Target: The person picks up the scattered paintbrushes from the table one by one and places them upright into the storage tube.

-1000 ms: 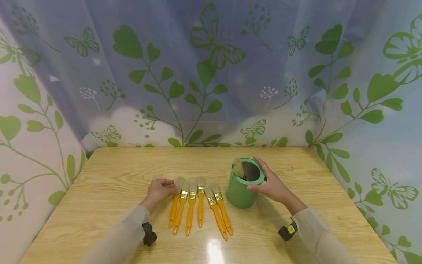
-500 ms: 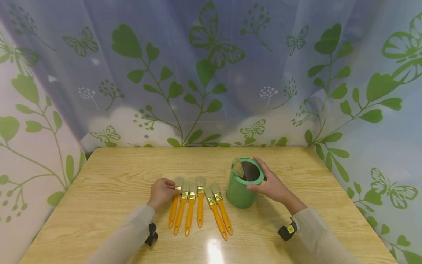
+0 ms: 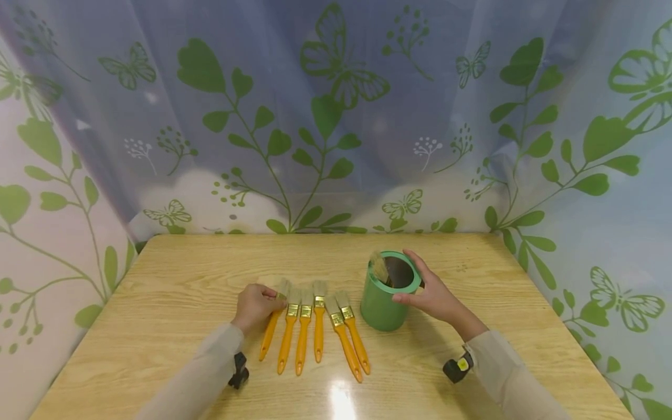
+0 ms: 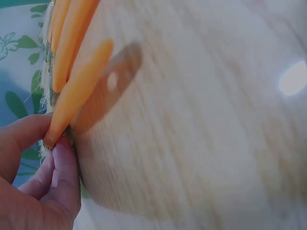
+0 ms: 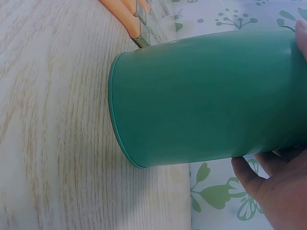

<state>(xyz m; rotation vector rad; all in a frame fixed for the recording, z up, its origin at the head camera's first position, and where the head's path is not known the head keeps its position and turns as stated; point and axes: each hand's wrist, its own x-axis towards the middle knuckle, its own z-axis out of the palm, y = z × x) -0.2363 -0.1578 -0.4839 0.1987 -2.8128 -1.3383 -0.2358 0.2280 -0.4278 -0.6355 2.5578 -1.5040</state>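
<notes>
My left hand (image 3: 254, 306) pinches the leftmost paintbrush (image 3: 269, 336) near its ferrule, between thumb and fingers. In the left wrist view that brush's orange handle (image 4: 79, 93) slants away from the fingertips, with a shadow on the wood beside it. Several more paintbrushes (image 3: 303, 344) lie in a row to its right, pale bristles toward the far side. A green can (image 3: 385, 312) stands upright right of the row, a bristle head (image 3: 379, 266) poking out over its left rim. My right hand (image 3: 436, 297) grips the can from the right, around its upper part.
Everything lies on a light wood-grain table (image 3: 199, 262). Behind it and at both sides hangs a curtain (image 3: 252, 175) with green leaves and butterflies. A wrist camera (image 3: 458, 368) is strapped to the right wrist, another (image 3: 238, 370) to the left.
The leftmost paintbrush's handle end has swung left, away from the other brushes, as the left hand pinches it. The right hand and the can have stayed put.
</notes>
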